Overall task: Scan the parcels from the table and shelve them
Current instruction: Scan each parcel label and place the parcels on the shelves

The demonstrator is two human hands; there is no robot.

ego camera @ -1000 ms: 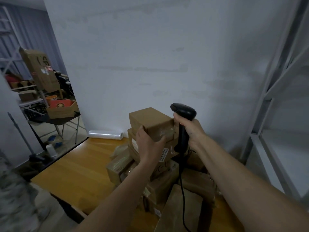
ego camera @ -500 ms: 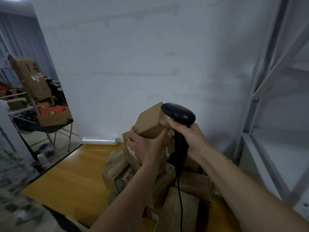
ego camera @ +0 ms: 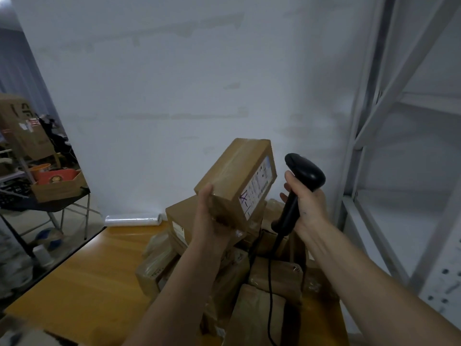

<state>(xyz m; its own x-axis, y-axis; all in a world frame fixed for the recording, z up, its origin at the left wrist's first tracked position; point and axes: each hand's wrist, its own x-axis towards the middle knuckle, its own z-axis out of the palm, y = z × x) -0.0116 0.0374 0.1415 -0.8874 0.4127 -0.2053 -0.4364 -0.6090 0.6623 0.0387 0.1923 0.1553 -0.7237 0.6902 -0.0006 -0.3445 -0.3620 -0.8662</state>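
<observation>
One parcel is held aloft; roughly eight more parcels crowd the table's right edge, hard to count. One scanner, one film roll.

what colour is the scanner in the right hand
Black, handle and head alike; the scanner shows plainly in the head view, gripped by the right hand.

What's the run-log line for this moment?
left hand: holds brown cardboard parcel aloft, label facing scanner | right hand: grips black handheld scanner | shelving: not yet
</observation>
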